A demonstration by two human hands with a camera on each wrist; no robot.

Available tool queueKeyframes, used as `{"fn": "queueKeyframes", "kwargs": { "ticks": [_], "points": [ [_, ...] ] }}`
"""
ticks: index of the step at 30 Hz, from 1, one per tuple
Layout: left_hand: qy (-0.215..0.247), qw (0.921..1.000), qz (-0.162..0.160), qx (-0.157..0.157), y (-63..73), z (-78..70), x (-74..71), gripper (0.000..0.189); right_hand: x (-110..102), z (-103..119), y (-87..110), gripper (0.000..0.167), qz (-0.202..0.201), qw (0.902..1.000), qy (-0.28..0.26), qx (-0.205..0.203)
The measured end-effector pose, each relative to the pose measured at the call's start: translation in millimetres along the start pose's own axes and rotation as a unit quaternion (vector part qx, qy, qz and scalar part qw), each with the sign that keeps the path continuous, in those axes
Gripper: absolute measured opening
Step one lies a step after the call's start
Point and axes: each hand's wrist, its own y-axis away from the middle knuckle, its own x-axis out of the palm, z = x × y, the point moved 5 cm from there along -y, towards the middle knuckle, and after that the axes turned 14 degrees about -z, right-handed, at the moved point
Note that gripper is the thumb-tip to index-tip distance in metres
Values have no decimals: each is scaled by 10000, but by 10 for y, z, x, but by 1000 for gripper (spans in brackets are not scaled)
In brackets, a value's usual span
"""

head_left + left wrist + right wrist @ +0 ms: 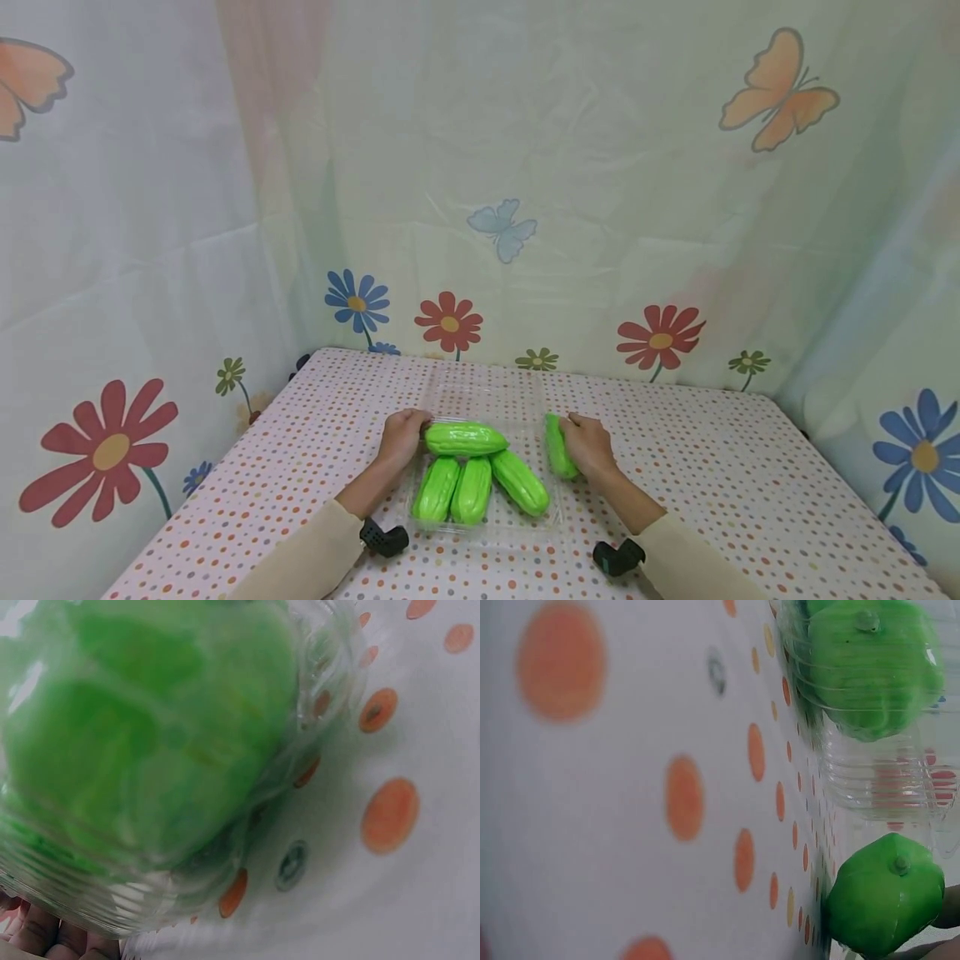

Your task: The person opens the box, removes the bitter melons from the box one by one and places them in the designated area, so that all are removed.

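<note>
A clear plastic container (517,523) with a hinged lid (486,392) folded back stands on the table. Inside it, one green ridged gourd (463,438) lies crosswise at the far side, and several more, such as this gourd (472,492), lie nearer me. My left hand (402,435) grips the container's left edge; its fingers (67,941) show under the ribbed wall in the left wrist view. Just outside the right wall, my right hand (588,443) holds another green gourd (885,896), with its stem end towards the right wrist camera and its underside close over the tabletop.
The table is covered with a white cloth (697,467) printed with coloured dots. A curtain (570,150) with flowers and butterflies hangs behind and along both sides. Black wrist cameras, one on the left (384,540) and one on the right (618,557), sit below the forearms.
</note>
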Motion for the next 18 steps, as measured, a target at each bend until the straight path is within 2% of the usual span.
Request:
{"fn": "queueKeyframes", "kwargs": {
  "ticks": [6,13,18],
  "points": [
    [-31,10000,-2,29,-3,0,-1,29,-22,44,28,63,-272,9996,75,-62],
    [-35,10000,-31,-54,-4,3,-1,29,-65,148,84,60,-845,9946,331,-507],
    [-144,9998,-57,-123,-11,2,-5,29,-74,191,118,59,-1020,9920,244,-700]
  ]
}}
